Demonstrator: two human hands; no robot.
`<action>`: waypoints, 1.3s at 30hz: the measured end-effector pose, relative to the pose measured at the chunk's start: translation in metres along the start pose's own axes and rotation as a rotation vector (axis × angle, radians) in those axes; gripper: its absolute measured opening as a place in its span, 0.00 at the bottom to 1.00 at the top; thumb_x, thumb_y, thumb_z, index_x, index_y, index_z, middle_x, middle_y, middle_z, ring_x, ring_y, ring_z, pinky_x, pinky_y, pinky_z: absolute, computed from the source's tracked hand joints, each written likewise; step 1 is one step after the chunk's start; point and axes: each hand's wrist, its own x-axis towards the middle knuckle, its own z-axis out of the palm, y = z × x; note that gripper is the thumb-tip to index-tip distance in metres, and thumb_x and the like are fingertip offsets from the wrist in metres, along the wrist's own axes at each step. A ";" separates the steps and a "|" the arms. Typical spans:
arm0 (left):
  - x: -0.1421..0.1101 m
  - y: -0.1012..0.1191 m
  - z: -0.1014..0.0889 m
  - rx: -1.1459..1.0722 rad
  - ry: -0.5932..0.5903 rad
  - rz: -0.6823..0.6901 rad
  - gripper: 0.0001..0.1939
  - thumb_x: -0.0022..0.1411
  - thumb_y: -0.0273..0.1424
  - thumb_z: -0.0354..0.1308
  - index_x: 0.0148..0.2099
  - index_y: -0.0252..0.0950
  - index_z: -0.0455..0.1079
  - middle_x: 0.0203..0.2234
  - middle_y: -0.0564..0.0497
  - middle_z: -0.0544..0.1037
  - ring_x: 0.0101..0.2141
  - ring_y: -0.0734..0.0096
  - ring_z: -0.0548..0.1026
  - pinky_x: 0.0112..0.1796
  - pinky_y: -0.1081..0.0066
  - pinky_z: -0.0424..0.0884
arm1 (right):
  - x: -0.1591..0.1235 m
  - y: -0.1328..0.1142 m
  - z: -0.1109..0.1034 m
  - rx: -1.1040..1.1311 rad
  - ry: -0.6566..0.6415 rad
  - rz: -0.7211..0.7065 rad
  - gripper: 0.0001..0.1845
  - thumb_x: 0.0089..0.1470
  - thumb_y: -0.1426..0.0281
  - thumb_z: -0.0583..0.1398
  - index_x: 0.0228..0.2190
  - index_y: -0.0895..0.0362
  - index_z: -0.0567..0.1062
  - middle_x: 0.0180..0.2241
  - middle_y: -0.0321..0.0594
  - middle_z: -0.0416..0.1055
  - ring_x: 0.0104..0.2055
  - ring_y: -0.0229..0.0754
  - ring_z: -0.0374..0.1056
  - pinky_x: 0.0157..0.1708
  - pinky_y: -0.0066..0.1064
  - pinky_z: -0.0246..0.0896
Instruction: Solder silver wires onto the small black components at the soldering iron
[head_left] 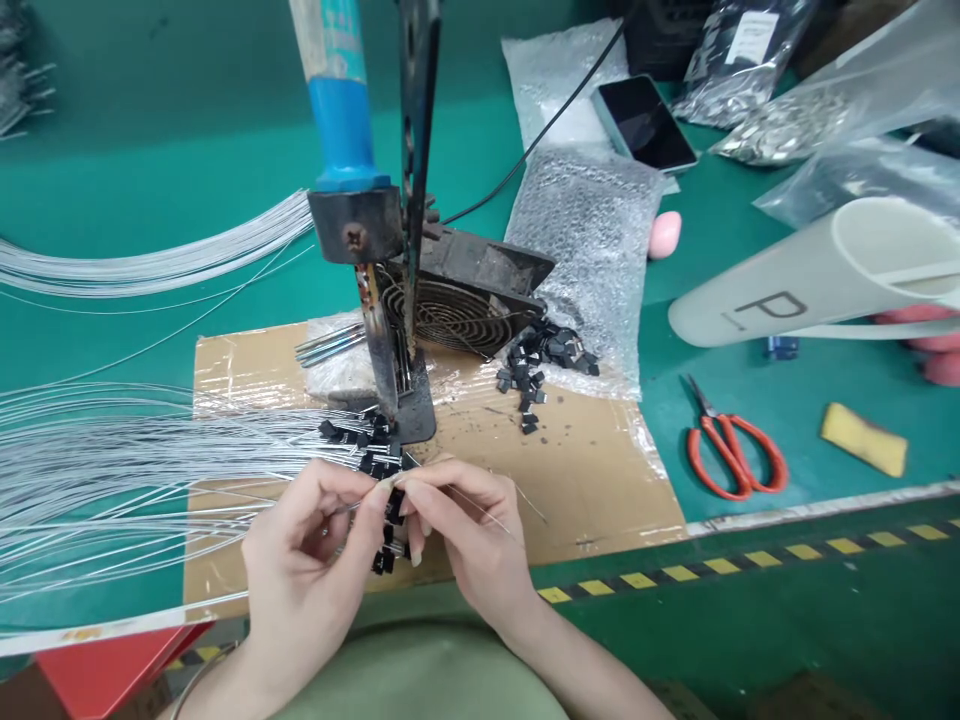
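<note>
Wires (150, 440) end in plugs (373, 464), loose plugs (555, 348) lie apart; I see left hand (304, 575) and right hand (484, 545) pinching a strand (393, 480).

On the flat green table (660, 400), the brown rectangular cardboard sheet (585, 470) lies left of the red-handled metal scissors (735, 450), with the yellow oblong sponge (864, 440) to their right and the white tapered plastic container (780, 280) behind them
</note>
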 end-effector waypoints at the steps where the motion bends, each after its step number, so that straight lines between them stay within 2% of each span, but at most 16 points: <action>1: 0.001 0.003 0.000 -0.020 0.000 -0.032 0.06 0.67 0.25 0.64 0.35 0.40 0.74 0.20 0.60 0.73 0.19 0.81 0.64 0.20 0.81 0.60 | 0.000 0.000 -0.001 -0.032 -0.004 -0.030 0.08 0.58 0.61 0.71 0.34 0.51 0.88 0.29 0.37 0.78 0.19 0.34 0.70 0.19 0.26 0.68; 7: 0.002 0.020 0.005 -0.081 0.056 -0.217 0.07 0.64 0.26 0.64 0.32 0.39 0.74 0.19 0.60 0.70 0.21 0.82 0.64 0.23 0.81 0.60 | -0.001 -0.008 -0.005 -0.197 -0.009 -0.150 0.09 0.65 0.63 0.66 0.39 0.51 0.88 0.32 0.39 0.78 0.22 0.35 0.73 0.22 0.28 0.69; 13: 0.003 0.016 0.002 -0.065 0.021 -0.195 0.06 0.64 0.27 0.64 0.32 0.39 0.75 0.20 0.59 0.73 0.21 0.81 0.66 0.23 0.80 0.61 | -0.002 -0.015 -0.004 -0.283 -0.017 -0.209 0.10 0.66 0.66 0.65 0.37 0.51 0.89 0.31 0.39 0.79 0.22 0.35 0.73 0.23 0.27 0.69; 20: 0.005 0.005 -0.004 -0.048 -0.045 -0.091 0.06 0.64 0.26 0.65 0.33 0.40 0.75 0.20 0.59 0.74 0.20 0.82 0.68 0.22 0.84 0.63 | -0.001 -0.012 -0.008 -0.229 -0.040 -0.146 0.09 0.65 0.66 0.66 0.38 0.51 0.88 0.31 0.38 0.78 0.22 0.34 0.74 0.24 0.26 0.70; 27: 0.005 0.019 0.005 -0.079 0.052 -0.251 0.05 0.63 0.27 0.64 0.33 0.39 0.76 0.21 0.60 0.74 0.23 0.84 0.68 0.25 0.87 0.63 | 0.000 -0.012 -0.007 -0.193 -0.059 -0.116 0.07 0.63 0.68 0.67 0.37 0.50 0.88 0.31 0.36 0.78 0.22 0.32 0.73 0.24 0.24 0.69; 31: 0.004 0.023 0.008 -0.107 0.055 -0.284 0.04 0.63 0.28 0.64 0.34 0.41 0.77 0.23 0.60 0.75 0.25 0.84 0.70 0.27 0.87 0.65 | 0.000 -0.016 -0.007 -0.243 -0.068 -0.158 0.07 0.64 0.67 0.66 0.38 0.51 0.88 0.32 0.37 0.79 0.22 0.33 0.74 0.23 0.26 0.70; 33: 0.005 0.022 0.007 -0.109 0.058 -0.286 0.04 0.63 0.28 0.64 0.36 0.41 0.79 0.24 0.59 0.76 0.25 0.83 0.70 0.28 0.86 0.66 | 0.001 -0.021 -0.017 -0.360 -0.007 -0.241 0.07 0.65 0.68 0.66 0.39 0.51 0.87 0.31 0.37 0.79 0.22 0.34 0.73 0.23 0.27 0.69; 34: 0.005 0.022 0.006 -0.104 0.060 -0.282 0.04 0.64 0.28 0.64 0.36 0.41 0.79 0.24 0.59 0.76 0.25 0.82 0.71 0.28 0.85 0.67 | 0.001 -0.024 -0.025 -0.453 0.063 -0.306 0.07 0.64 0.68 0.66 0.39 0.51 0.87 0.31 0.37 0.79 0.23 0.35 0.73 0.24 0.27 0.68; 37: 0.006 0.019 0.003 -0.074 0.056 -0.258 0.04 0.63 0.28 0.64 0.36 0.41 0.80 0.24 0.58 0.76 0.25 0.81 0.70 0.27 0.82 0.66 | 0.005 -0.035 -0.057 -0.859 0.416 -0.522 0.04 0.62 0.68 0.68 0.37 0.54 0.85 0.30 0.38 0.79 0.28 0.39 0.72 0.29 0.31 0.69; 39: 0.007 0.018 0.002 -0.055 0.043 -0.244 0.04 0.63 0.28 0.65 0.36 0.41 0.80 0.25 0.57 0.77 0.25 0.80 0.70 0.27 0.80 0.65 | 0.009 -0.041 -0.076 -1.147 0.622 -0.578 0.07 0.59 0.64 0.70 0.34 0.55 0.84 0.29 0.38 0.76 0.27 0.40 0.68 0.28 0.33 0.65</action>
